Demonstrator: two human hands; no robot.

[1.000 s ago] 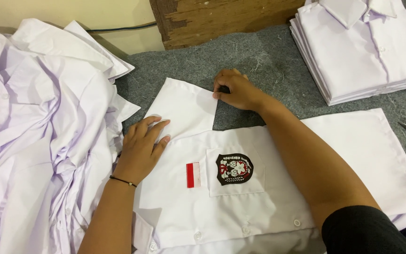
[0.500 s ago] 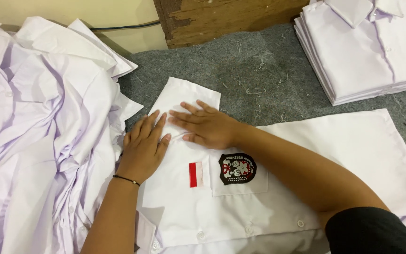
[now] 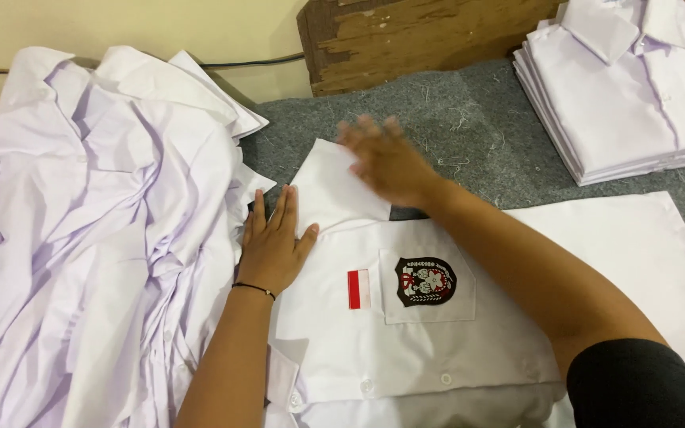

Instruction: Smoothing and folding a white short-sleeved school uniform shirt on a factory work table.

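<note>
Folding looks to me about half done on the white shirt [image 3: 438,349] laid flat across the grey felt-covered table [image 3: 477,143]: its body lies smooth with the chest pocket, a dark badge [image 3: 425,281] and a small red-and-white patch [image 3: 359,288] facing up, and the short sleeve [image 3: 334,186] at the far left corner is turned out over the cloth rather than tucked in. I read my left hand [image 3: 273,242] as flat on the shirt's shoulder edge, fingers spread and pressing, gripping nothing. My right hand [image 3: 386,162] is over the sleeve, blurred, fingers open; whether it touches the fabric I cannot tell, but it holds nothing. What seems left, judging from how the cloth lies, is bringing that sleeve in, folding the sides and doubling the body; the wide right-hand part of the shirt is not yet folded. To my left sits a big rumpled heap of white shirts [image 3: 97,230], touching the one I work on. At the far right stands a neat stack of folded shirts [image 3: 628,103], well apart from my hands. Behind, a worn wooden block [image 3: 422,36] rests against a pale wall [image 3: 120,24], with a thin dark cable [image 3: 255,62] running along its foot.
</note>
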